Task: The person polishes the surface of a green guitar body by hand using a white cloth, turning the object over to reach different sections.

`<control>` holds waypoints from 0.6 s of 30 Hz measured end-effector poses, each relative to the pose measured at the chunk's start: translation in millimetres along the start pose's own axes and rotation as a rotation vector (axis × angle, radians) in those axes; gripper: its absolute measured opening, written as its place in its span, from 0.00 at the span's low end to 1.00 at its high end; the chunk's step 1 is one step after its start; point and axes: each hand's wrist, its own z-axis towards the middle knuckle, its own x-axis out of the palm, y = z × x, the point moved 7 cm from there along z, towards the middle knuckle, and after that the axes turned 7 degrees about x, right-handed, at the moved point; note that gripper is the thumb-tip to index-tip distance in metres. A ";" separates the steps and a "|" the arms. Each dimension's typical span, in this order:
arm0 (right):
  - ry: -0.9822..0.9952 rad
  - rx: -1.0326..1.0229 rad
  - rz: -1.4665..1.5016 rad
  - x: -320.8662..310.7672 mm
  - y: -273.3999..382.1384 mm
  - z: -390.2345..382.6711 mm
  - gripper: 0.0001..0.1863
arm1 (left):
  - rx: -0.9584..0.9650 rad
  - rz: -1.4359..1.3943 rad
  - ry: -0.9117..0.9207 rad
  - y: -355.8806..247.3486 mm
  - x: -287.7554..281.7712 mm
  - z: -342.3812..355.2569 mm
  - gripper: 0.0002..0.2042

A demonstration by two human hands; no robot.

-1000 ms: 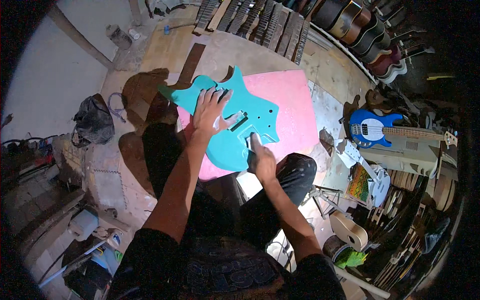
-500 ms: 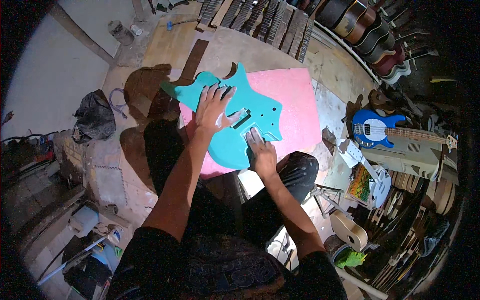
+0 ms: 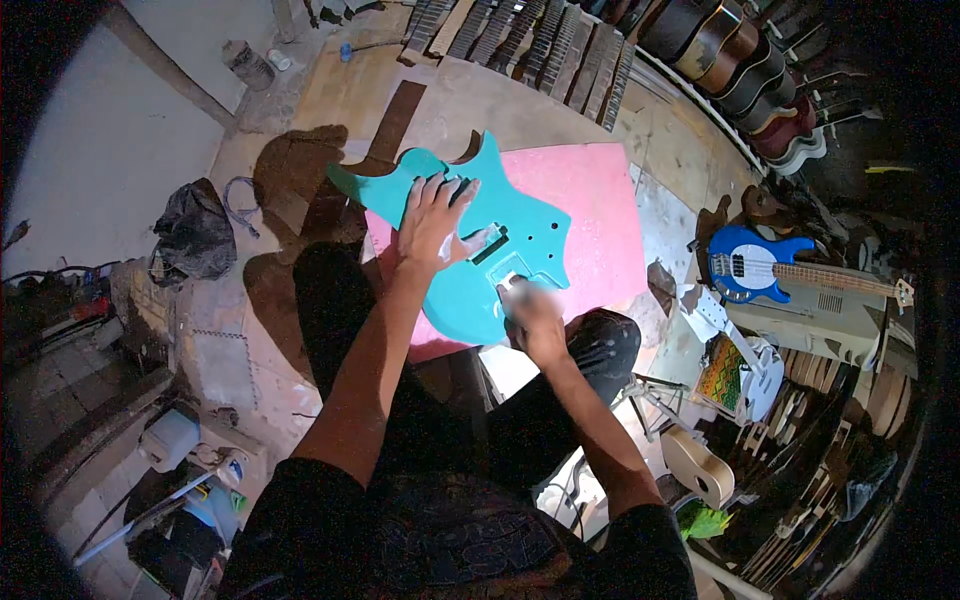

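Note:
A turquoise electric guitar body [image 3: 527, 212] lies flat in front of me, with cut pockets and several small holes in its face. Beneath it is a pink sheet [image 3: 605, 200]. My left hand [image 3: 432, 222] rests on the body with fingers spread, pressing beside a dark slot; whitish residue coats its thumb and fingertips. My right hand [image 3: 538, 322] is at the body's near edge, next to the larger shallow pocket. Its fingers are blurred, and whether something lies under them is hidden.
Guitar necks [image 3: 545, 45] line the far edge of the work surface. At the right stand a blue bass guitar [image 3: 750, 262] and a pale guitar-shaped piece [image 3: 697, 465]. More guitar bodies [image 3: 740, 75] hang at the far right. A black plastic bag [image 3: 195, 230] lies at left.
My right hand has shifted slightly toward me and right, off the pocket's rim, its fingers now smeared. My left hand stays spread on the guitar body. The whole view has shifted slightly.

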 end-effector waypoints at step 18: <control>0.018 0.272 -0.013 20.6 -13.0 2.3 0.20 | -0.012 -0.022 -0.002 2.1 1.0 -0.6 0.40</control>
